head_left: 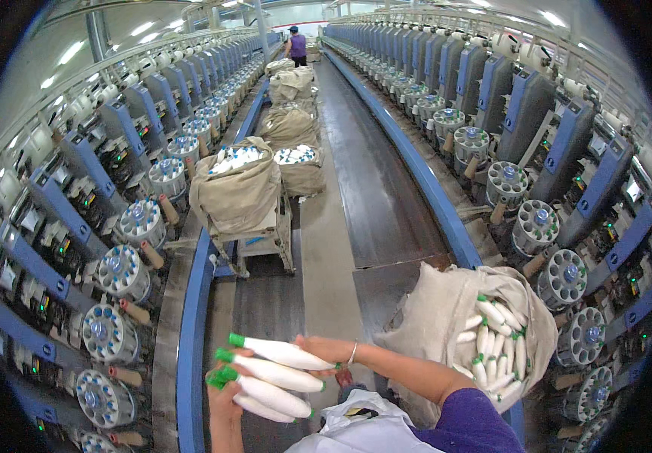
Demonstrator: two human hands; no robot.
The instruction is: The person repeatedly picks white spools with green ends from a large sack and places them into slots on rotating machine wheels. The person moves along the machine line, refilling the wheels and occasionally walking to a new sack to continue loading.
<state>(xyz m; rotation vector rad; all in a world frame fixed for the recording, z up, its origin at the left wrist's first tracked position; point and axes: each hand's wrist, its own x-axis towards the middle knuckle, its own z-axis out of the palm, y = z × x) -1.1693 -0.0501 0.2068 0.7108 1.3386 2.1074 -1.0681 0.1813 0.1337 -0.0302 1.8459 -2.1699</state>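
Observation:
Several white yarn cops (279, 372) with green tube ends lie fanned side by side in front of my body. My left hand (225, 399) is closed around their thick green ends on the left. From the right, my right hand (326, 350) reaches across and grips the narrow end of the uppermost cop (284, 352); its fingers are partly hidden behind it. A bracelet circles my right wrist. Close by on the right, an open cloth sack (424, 317) holds many similar green-tipped cops (498, 347).
Winding machines line both sides, with round bobbin magazines (123, 272) on the left and others (536, 226) on the right. Blue rails (446, 208) edge the aisle. A cart (265, 234) carries a sack (235, 196) of blue-tipped cops; more sacks and a person (296, 47) are farther off.

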